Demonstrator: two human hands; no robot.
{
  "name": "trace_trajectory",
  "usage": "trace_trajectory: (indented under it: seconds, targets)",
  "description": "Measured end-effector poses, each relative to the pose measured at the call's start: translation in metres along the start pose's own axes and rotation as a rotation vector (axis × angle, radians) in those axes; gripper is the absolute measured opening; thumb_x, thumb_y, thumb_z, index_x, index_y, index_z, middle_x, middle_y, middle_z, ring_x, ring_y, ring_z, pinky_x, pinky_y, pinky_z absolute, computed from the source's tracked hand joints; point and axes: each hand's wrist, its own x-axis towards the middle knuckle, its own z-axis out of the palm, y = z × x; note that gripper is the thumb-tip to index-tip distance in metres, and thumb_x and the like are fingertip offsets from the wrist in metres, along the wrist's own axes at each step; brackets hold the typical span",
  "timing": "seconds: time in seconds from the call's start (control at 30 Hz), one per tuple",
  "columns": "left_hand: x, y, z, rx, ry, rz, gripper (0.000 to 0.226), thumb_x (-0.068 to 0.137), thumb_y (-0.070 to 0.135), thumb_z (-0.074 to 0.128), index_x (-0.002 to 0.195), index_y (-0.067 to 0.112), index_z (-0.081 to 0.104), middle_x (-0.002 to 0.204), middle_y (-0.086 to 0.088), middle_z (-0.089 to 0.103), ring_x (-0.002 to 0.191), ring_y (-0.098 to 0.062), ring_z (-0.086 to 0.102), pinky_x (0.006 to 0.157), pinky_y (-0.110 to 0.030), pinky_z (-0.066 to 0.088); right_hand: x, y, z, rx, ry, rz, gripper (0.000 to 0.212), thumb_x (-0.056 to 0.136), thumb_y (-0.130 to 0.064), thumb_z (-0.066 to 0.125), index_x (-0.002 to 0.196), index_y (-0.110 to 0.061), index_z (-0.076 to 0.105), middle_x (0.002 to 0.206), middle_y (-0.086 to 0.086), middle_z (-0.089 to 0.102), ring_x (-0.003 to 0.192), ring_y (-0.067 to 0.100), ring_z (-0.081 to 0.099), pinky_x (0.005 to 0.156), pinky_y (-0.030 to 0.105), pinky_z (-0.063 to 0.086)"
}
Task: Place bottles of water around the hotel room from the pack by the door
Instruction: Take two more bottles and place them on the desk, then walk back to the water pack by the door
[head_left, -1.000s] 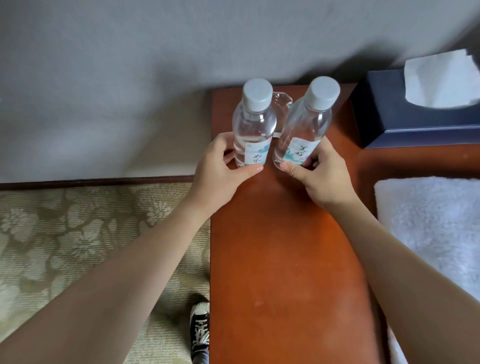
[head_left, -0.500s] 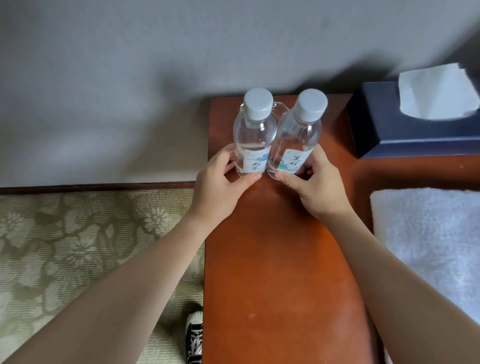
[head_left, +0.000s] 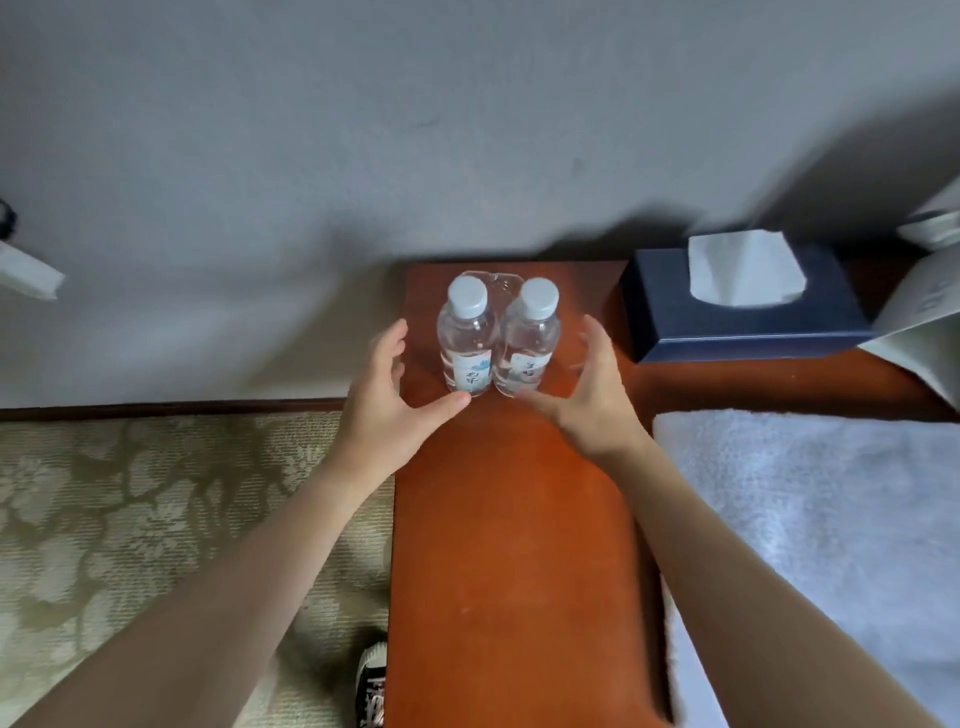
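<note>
Two clear water bottles with white caps stand upright side by side at the far end of a reddish wooden table (head_left: 514, 545), close to the wall. The left bottle (head_left: 465, 338) and the right bottle (head_left: 529, 345) touch each other. My left hand (head_left: 387, 400) hovers just left of the left bottle, fingers spread, thumb tip near its base. To the right of the right bottle, my right hand (head_left: 589, 395) is spread the same way and holds nothing. A clear glass object shows behind the bottles.
A navy tissue box (head_left: 737, 325) sits right of the bottles. A white towel (head_left: 810, 519) covers the surface at right. A paper card (head_left: 924, 322) leans at the far right. Patterned carpet (head_left: 130, 519) and my shoe (head_left: 371, 680) lie left of the table.
Both hands have let go of the bottles and drawn apart to the sides. The bottles now stand free, upright and together. The view has pulled back.
</note>
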Motion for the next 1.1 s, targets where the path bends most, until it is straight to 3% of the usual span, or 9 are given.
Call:
trace_trajectory:
  seconds: [0.13, 0.27, 0.37, 0.47, 0.53, 0.63, 0.87, 0.93, 1.1]
  targets:
    - [-0.043, 0.066, -0.061, 0.062, 0.158, 0.116, 0.060, 0.078, 0.030, 0.079, 0.133, 0.028, 0.054, 0.126, 0.011, 0.059, 0.112, -0.003, 0.057, 0.096, -0.020, 0.045, -0.033, -0.075, -0.040, 0.116, 0.117, -0.140, 0.102, 0.070, -0.036, 0.083, 0.149, -0.024, 0.020, 0.137, -0.001, 0.042, 0.120, 0.017, 0.047, 0.105, 0.035, 0.043]
    - [-0.093, 0.136, -0.135, 0.121, 0.215, 0.244, 0.029, 0.082, 0.022, 0.076, 0.111, 0.023, 0.069, 0.103, 0.019, 0.067, 0.098, 0.011, 0.059, 0.086, -0.005, 0.045, -0.073, -0.180, -0.066, 0.045, 0.087, -0.329, 0.068, 0.079, -0.034, 0.073, 0.138, -0.024, 0.039, 0.124, -0.005, 0.055, 0.115, 0.013, 0.053, 0.101, 0.036, 0.045]
    - [-0.131, 0.176, -0.201, 0.180, 0.348, 0.315, 0.017, 0.082, 0.020, 0.076, 0.096, 0.027, 0.070, 0.093, 0.018, 0.069, 0.090, 0.007, 0.060, 0.078, -0.005, 0.044, -0.108, -0.266, -0.064, -0.067, 0.028, -0.508, 0.054, 0.076, -0.049, 0.057, 0.123, -0.023, 0.052, 0.105, -0.010, 0.063, 0.099, 0.009, 0.058, 0.087, 0.033, 0.050]
    - [-0.175, 0.201, -0.274, 0.237, 0.494, 0.350, 0.010, 0.081, 0.027, 0.075, 0.090, 0.028, 0.070, 0.087, 0.015, 0.069, 0.086, -0.005, 0.063, 0.076, -0.015, 0.049, -0.142, -0.343, -0.041, -0.096, -0.044, -0.652, 0.041, 0.078, -0.050, 0.058, 0.111, -0.026, 0.056, 0.091, -0.015, 0.063, 0.089, 0.005, 0.058, 0.078, 0.030, 0.050]
    - [-0.209, 0.208, -0.323, 0.273, 0.588, 0.357, 0.011, 0.081, 0.029, 0.074, 0.091, 0.025, 0.071, 0.086, 0.012, 0.070, 0.085, -0.011, 0.065, 0.074, -0.021, 0.052, -0.163, -0.387, -0.017, -0.089, -0.104, -0.728, 0.031, 0.080, -0.046, 0.062, 0.106, -0.029, 0.056, 0.087, -0.014, 0.064, 0.086, 0.003, 0.061, 0.072, 0.029, 0.051]
    - [-0.267, 0.202, -0.393, 0.290, 0.759, 0.317, 0.012, 0.080, 0.023, 0.075, 0.089, 0.031, 0.070, 0.084, 0.013, 0.069, 0.083, -0.012, 0.065, 0.072, -0.017, 0.051, -0.196, -0.450, 0.032, -0.077, -0.223, -0.832, 0.025, 0.079, -0.053, 0.058, 0.096, -0.037, 0.052, 0.083, -0.014, 0.065, 0.082, 0.003, 0.062, 0.066, 0.031, 0.053]
    - [-0.421, 0.149, -0.555, 0.181, 1.180, 0.166, 0.013, 0.079, 0.019, 0.077, 0.077, 0.030, 0.071, 0.080, 0.011, 0.070, 0.075, -0.008, 0.062, 0.063, -0.017, 0.048, -0.306, -0.596, 0.194, 0.014, -0.500, -1.073, 0.028, 0.073, -0.059, 0.057, 0.083, -0.033, 0.051, 0.077, -0.011, 0.061, 0.077, 0.006, 0.060, 0.065, 0.031, 0.053]
    - [-0.465, 0.134, -0.594, 0.207, 1.255, 0.148, 0.005, 0.075, 0.029, 0.075, 0.077, 0.028, 0.071, 0.079, 0.009, 0.071, 0.073, -0.009, 0.063, 0.068, -0.020, 0.050, -0.346, -0.630, 0.243, 0.014, -0.586, -1.136, 0.022, 0.076, -0.049, 0.066, 0.085, -0.037, 0.050, 0.078, -0.014, 0.061, 0.081, 0.004, 0.060, 0.070, 0.030, 0.054]
    - [-0.558, 0.105, -0.668, 0.281, 1.407, 0.112, 0.020, 0.073, 0.046, 0.066, 0.085, 0.030, 0.069, 0.077, 0.012, 0.070, 0.070, -0.008, 0.064, 0.070, -0.019, 0.050, -0.439, -0.690, 0.339, 0.086, -0.770, -1.247, 0.021, 0.079, -0.042, 0.070, 0.090, -0.036, 0.053, 0.082, -0.015, 0.063, 0.081, 0.003, 0.059, 0.075, 0.030, 0.053]
